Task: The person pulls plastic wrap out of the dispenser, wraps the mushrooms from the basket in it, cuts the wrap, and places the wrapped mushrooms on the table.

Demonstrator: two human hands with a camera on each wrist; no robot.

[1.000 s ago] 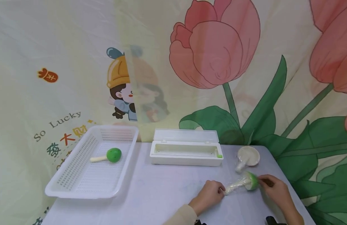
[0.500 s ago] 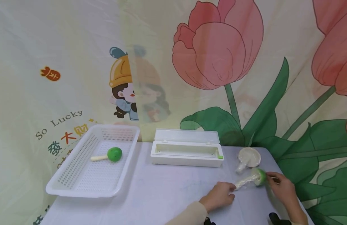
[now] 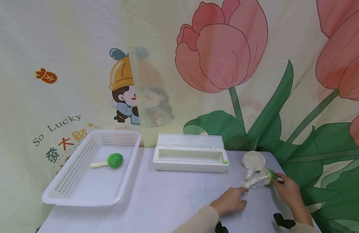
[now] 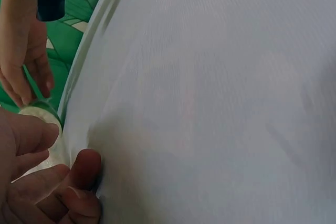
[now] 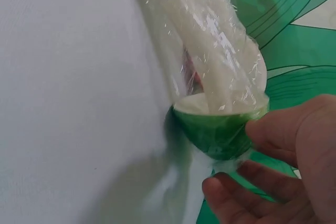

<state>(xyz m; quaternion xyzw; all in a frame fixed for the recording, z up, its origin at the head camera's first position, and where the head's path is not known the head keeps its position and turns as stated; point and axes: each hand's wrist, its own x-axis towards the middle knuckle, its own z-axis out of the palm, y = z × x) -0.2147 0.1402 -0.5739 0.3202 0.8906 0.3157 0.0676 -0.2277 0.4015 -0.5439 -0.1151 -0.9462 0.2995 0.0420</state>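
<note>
A ladle (image 3: pixel 256 179) in clear plastic wrap, green-bowled with a cream handle and inside, lies across the right side of the table. My right hand (image 3: pixel 287 189) pinches its bowl; in the right wrist view the thumb presses the green rim (image 5: pixel 220 132) and fingers curl beneath. My left hand (image 3: pixel 229 200) touches the handle's end with an outstretched index finger, thumb apart. Its fingers (image 4: pixel 39 182) partly hide the handle in the left wrist view. Just behind, a second wrapped ladle (image 3: pixel 254 160) shows its round cream inside, overlapped by the held one's bowl.
At left, a white perforated basket (image 3: pixel 49 195) holds an unwrapped green ladle (image 3: pixel 114 160) with dark dots. A long white box (image 3: pixel 191 166) stands with its lid raised at the back centre. The table's right edge runs close to my right hand; a printed curtain (image 3: pixel 156 26) hangs behind.
Both hands have moved right and back with the wrapped ladle, bringing its bowl up to the second wrapped ladle. The left fingers have gone from pinching the handle's end to straighter.
</note>
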